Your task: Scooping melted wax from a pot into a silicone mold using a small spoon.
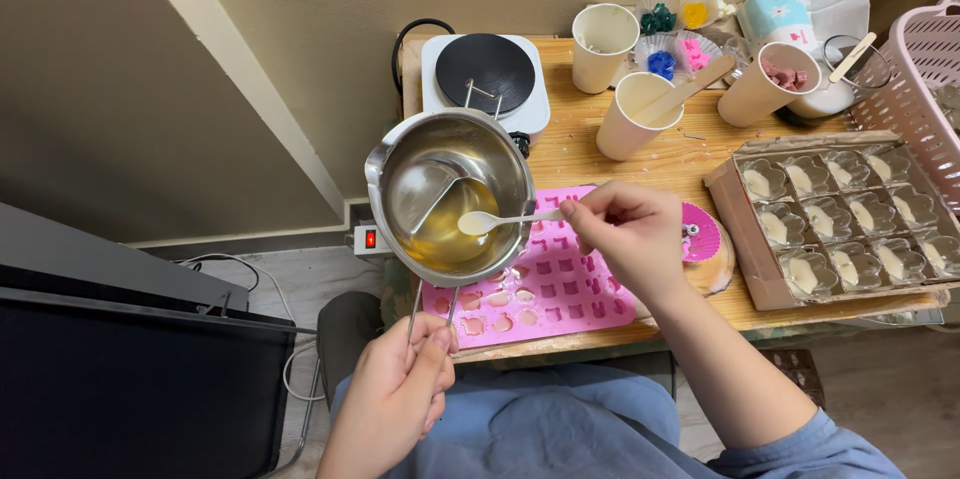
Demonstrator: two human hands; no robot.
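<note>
The left hand (395, 394) is closed around the wire handle of a round steel melting pot (450, 194) of amber liquid, held at its twelve o'clock. The right hand (625, 239) pinches a white plastic spoon (495, 222) reaching to its nine o'clock into the pot, above a pink silicone mould (560, 289) on the wooden table (690, 164), beige wall behind
</note>
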